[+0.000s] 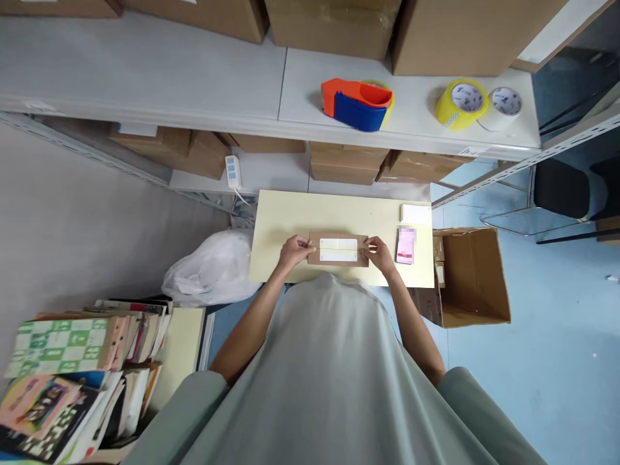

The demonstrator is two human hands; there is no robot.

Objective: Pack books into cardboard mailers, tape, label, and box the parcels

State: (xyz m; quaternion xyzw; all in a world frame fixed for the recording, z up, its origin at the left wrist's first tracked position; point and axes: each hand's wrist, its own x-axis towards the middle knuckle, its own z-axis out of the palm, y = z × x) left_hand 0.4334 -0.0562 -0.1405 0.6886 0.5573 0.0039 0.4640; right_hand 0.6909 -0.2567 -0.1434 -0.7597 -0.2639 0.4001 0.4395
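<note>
Brown cardboard, in a flat rectangular piece (314, 260), is laid lengthwise between the two hands on a pale yellow tabletop (290, 210), and a white rectangular label (339, 256) is carried at its middle. Across the label a thin pale yellow strand (339, 248) is stretched (fine enough to be nearly lost against the white). Its left end is pinched by the closed fingertips of the left hand (296, 252), its right end by those of the right hand (379, 254); both hands are held at the short ends of the cardboard.

Just beyond the right hand's grip, a pink-screened phone (405, 246) is set down, with a small white box (415, 214) farther from the body. Past the table's right edge, an open cardboard carton (472, 278) is seen. To the left of the left hand's grip, well apart, a translucent white plastic bag (208, 270) is bunched up. Ahead of both grips, an orange and blue tape dispenser (357, 104) is kept on a grey shelf (217, 71).
</note>
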